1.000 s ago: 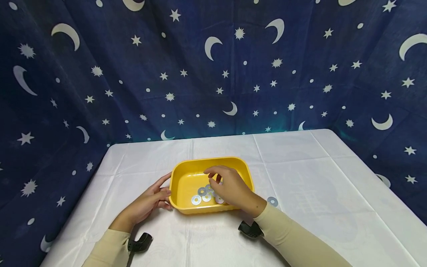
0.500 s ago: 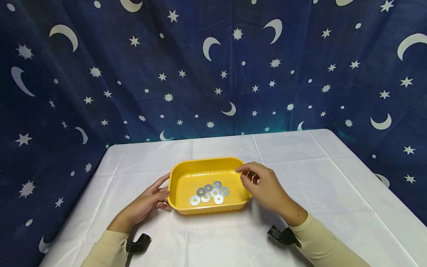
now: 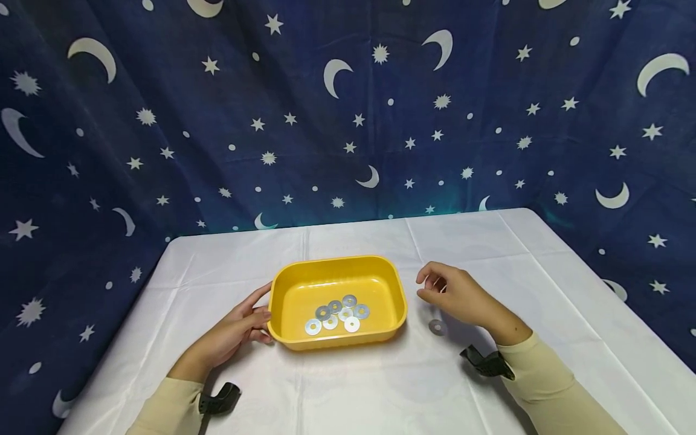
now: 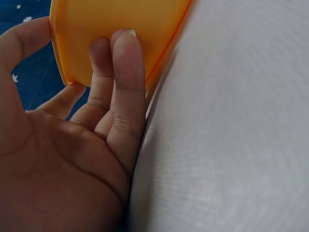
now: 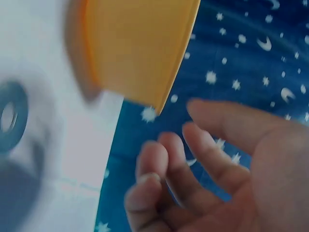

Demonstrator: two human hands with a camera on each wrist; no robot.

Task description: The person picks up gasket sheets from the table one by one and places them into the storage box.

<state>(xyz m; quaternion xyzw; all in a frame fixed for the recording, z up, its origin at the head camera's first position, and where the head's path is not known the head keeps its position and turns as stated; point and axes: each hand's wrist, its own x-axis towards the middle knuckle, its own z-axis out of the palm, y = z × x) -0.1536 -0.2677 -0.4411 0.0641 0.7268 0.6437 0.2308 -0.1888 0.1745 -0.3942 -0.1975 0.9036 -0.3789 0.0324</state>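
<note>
A yellow plastic tray (image 3: 337, 344) stands on the table, with several flat metal washers (image 3: 351, 324) lying loose on its floor. My left hand (image 3: 231, 332) rests against the tray's left end, its thumb and fingertips touching the rim and outer wall; in the left wrist view the fingers (image 4: 128, 63) lie along that wall. My right hand (image 3: 457, 293) hovers to the right of the tray, fingers loosely bent and holding nothing. A single washer (image 3: 436, 327) lies on the tablecloth just below this hand, and in the right wrist view this washer (image 5: 12, 116) is partly cut off.
A white cloth (image 3: 348, 386) with fold creases covers the table. Behind and beside it hangs a dark blue curtain (image 3: 304, 151) with moons and stars. A black wrist mount (image 3: 220, 400) sits on the left wrist, another black mount (image 3: 487, 362) on the right.
My right hand has come out from over the washers in the tray and moved right, above the tablecloth by the lone washer. The left hand stays at the tray's end.
</note>
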